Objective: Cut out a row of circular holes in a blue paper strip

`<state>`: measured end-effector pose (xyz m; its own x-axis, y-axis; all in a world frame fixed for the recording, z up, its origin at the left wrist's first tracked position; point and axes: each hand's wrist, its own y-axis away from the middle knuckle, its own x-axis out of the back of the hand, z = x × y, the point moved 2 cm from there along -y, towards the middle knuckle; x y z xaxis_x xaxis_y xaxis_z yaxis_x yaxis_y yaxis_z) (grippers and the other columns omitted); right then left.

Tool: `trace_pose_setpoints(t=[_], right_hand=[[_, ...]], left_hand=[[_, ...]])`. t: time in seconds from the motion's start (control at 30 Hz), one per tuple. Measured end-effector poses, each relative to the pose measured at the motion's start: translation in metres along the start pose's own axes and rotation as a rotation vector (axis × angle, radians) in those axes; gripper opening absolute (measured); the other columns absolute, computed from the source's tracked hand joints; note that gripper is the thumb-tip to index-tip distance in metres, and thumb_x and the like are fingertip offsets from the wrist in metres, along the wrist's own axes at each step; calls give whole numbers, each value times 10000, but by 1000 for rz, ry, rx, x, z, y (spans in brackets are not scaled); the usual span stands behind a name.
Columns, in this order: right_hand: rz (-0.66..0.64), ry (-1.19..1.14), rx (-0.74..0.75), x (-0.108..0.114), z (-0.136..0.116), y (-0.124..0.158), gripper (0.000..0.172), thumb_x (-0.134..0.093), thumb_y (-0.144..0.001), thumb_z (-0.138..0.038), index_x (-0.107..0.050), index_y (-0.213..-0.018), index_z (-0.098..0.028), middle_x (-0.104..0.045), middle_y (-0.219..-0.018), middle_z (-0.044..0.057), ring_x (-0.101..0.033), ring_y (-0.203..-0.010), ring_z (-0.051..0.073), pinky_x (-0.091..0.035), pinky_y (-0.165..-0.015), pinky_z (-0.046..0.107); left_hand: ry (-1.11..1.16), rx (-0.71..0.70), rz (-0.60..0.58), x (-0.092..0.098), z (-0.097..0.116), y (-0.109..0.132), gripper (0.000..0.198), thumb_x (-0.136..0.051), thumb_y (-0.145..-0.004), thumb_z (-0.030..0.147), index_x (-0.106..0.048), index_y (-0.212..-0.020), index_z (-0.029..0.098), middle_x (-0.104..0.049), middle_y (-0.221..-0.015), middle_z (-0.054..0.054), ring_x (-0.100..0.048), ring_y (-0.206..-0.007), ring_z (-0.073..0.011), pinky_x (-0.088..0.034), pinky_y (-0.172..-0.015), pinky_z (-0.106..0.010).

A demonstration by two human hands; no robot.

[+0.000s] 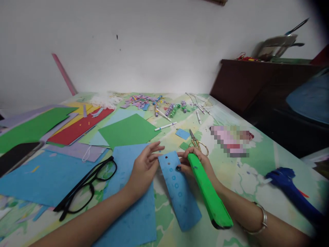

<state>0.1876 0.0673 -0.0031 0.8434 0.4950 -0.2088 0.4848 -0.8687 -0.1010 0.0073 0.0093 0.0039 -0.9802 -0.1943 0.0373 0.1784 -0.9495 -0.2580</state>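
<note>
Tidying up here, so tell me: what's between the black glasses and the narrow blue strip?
In the head view, the left hand and its wrist lie on a large blue sheet between the glasses and the strip.

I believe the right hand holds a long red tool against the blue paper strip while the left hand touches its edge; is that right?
Not quite: the head view shows the long tool in the right hand is green, not red. It meets the blue paper strip, whose edge the left hand touches.
</note>
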Motion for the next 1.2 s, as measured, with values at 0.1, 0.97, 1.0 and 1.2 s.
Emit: trace_pose_setpoints(t=[0.1,0.97,1.0,1.2], right_hand=[[28,30,7,-3,0,2,403,-841,-650,-246,-487,-837,-209,-679,-995,29,-655,-801,137,-537,-714,276],[2,148,37,-4,-5,3,327,-816,-687,-195,-527,-838,-216,-629,-797,-16,-605,-680,104,-509,-611,218],[0,160,39,-3,-6,4,329,-818,-684,-202,-527,-835,-216,-627,-786,-15,-599,-671,108,-504,-601,222],[-50,184,42,-3,-8,5,348,-832,-670,-225,-527,-836,-215,-599,-765,-27,-561,-655,100,-475,-596,222]], left_hand=[[181,166,-11,-2,3,2,441,-581,-788,186,-475,-1216,172,-697,-1058,-100,-689,-894,-185,-543,-812,-342],[443,405,-205,-1,-5,6,517,-785,-697,208,-507,-1132,195,-700,-898,-32,-674,-826,-148,-524,-752,-272],[445,404,-211,-2,-5,6,512,-785,-693,199,-513,-1126,194,-702,-903,-33,-674,-826,-145,-522,-746,-264],[447,387,-222,-2,-9,8,506,-789,-677,184,-522,-1106,201,-682,-890,-16,-659,-782,-133,-522,-702,-251]])
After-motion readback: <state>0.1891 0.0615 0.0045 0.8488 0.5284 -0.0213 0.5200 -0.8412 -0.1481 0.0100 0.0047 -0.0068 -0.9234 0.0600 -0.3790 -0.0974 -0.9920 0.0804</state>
